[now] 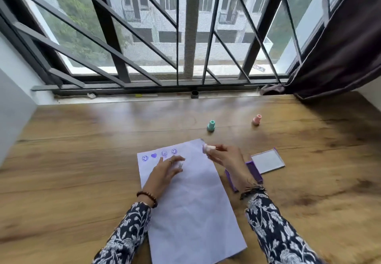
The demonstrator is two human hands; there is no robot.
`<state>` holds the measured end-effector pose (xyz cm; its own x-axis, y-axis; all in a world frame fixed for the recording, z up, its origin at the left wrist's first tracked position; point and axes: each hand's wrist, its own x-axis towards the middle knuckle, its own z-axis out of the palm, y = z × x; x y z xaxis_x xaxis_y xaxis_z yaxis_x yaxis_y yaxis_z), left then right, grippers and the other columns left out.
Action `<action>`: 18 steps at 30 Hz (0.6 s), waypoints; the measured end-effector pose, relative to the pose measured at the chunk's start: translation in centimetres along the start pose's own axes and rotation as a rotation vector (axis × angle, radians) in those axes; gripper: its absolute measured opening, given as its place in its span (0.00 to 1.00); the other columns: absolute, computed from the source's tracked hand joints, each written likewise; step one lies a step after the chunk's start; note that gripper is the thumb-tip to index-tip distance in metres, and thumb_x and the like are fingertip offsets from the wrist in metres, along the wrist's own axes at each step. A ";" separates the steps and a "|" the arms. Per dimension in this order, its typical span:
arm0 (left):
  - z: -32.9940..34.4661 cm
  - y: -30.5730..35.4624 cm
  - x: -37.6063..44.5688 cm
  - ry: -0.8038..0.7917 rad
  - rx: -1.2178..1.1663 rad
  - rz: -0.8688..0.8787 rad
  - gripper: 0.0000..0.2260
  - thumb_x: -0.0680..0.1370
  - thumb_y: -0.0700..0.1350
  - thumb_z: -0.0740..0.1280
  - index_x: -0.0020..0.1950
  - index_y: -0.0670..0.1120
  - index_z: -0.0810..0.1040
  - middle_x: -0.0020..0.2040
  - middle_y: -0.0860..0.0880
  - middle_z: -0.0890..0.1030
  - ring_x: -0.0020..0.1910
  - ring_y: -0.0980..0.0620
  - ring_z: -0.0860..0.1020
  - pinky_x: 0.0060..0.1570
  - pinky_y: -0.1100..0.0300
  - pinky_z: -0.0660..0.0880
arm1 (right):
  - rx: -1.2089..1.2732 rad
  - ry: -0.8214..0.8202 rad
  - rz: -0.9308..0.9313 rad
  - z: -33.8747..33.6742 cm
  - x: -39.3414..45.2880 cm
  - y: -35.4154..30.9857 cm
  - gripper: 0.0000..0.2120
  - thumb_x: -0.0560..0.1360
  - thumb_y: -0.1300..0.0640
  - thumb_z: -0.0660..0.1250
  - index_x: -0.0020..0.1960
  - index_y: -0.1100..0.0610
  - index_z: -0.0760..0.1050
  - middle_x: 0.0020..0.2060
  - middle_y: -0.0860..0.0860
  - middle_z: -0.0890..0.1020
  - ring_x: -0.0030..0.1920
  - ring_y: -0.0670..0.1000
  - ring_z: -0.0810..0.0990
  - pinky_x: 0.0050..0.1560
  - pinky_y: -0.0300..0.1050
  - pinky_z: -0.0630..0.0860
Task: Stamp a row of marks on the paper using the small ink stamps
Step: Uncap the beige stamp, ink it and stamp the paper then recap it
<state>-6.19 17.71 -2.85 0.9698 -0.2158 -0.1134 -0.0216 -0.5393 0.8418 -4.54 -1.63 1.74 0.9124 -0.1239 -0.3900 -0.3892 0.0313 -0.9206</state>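
A white sheet of paper (pixel 191 197) lies on the wooden table (pixel 82 160). Along its top edge runs a row of purple marks (pixel 159 154): a smiley, a heart and two more smileys. My left hand (pixel 167 169) rests on the paper just below the marks, fingers curled around a small white object that is partly hidden. My right hand (pixel 222 157) hovers over the paper's top right corner, pinching a small white stamp (pixel 208 147) held sideways. A purple ink pad (pixel 254 170) lies open right of the paper, partly hidden by my right wrist.
A green stamp (pixel 211 125) and a pink stamp (pixel 256 119) stand upright on the table beyond the paper. The ink pad's lid (pixel 268 161) lies flat at the right. A barred window and sill run along the far edge; a dark curtain (pixel 340 57) hangs at the right.
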 end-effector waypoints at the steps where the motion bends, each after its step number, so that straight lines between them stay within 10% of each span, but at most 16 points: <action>1: -0.1 -0.1 -0.2 -0.005 -0.019 0.014 0.11 0.76 0.41 0.65 0.58 0.47 0.75 0.56 0.57 0.73 0.59 0.53 0.69 0.68 0.55 0.59 | -0.095 0.037 -0.031 1.2 0.4 0.0 0.03 0.66 0.58 0.75 0.37 0.57 0.83 0.35 0.51 0.84 0.38 0.46 0.82 0.46 0.38 0.80; 13: -1.2 -0.9 -0.4 -0.061 -0.139 0.039 0.11 0.78 0.41 0.62 0.60 0.46 0.72 0.53 0.58 0.75 0.59 0.47 0.74 0.68 0.44 0.63 | -1.073 0.033 -0.401 8.0 3.1 0.6 0.09 0.74 0.60 0.61 0.49 0.63 0.77 0.49 0.61 0.80 0.51 0.61 0.77 0.52 0.48 0.66; 18: -0.9 -1.5 -0.1 -0.070 -0.187 0.059 0.12 0.78 0.41 0.62 0.61 0.46 0.72 0.56 0.58 0.73 0.53 0.75 0.66 0.72 0.48 0.56 | -1.269 0.013 -0.390 8.7 3.7 1.2 0.10 0.77 0.60 0.57 0.55 0.62 0.73 0.54 0.59 0.76 0.55 0.61 0.75 0.53 0.52 0.70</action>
<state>-6.01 19.26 -3.68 0.9488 -0.3022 -0.0924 -0.0257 -0.3651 0.9306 -0.53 6.60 -0.96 0.9920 0.0776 -0.0993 0.0430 -0.9491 -0.3121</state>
